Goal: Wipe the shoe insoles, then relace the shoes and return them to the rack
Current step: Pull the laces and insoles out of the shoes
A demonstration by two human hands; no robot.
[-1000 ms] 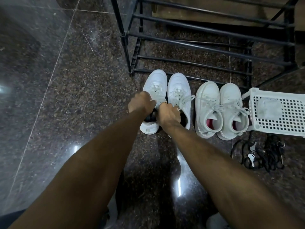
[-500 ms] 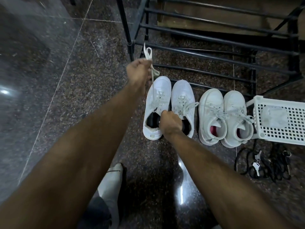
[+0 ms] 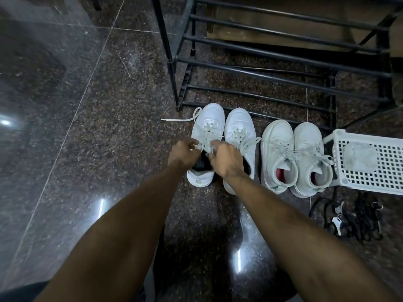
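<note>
Floor (image 3: pixel 65 127): dark speckled polished stone with pale joint lines, filling the frame; bright light reflections at left and bottom centre.
Rack (image 3: pixel 272 62): black metal bars across the upper centre and upper right, standing on the floor behind the shoes.
Basket (image 3: pixel 388 182): white perforated plastic, at the right edge, just beside the rightmost shoe; a pale cloth (image 3: pixel 359 156) lies inside it.
High-top pair (image 3: pixel 294 158): two white shoes, laced, right of centre, side by side with toes toward the rack; pinkish lining shows inside.
Low-top pair: two white shoes at centre, toes toward the rack, touching each other; left shoe (image 3: pixel 207 127) is under both hands, right shoe (image 3: pixel 239 131) is laced and partly covered by the right wrist.
Dark cords and keys (image 3: pixel 349 221): a tangle on the floor at lower right, below the basket.
Left hand (image 3: pixel 183 152): over the left shoe's opening, fingers curled, pinching the lace beside the eyelets.
Right hand (image 3: pixel 224 158): just beside the left hand, fingers curled, pinching the lace at the tongue.
Lace (image 3: pixel 196 118): white, threaded through the left shoe; its free end loops off the toe and trails left across the floor.
</note>
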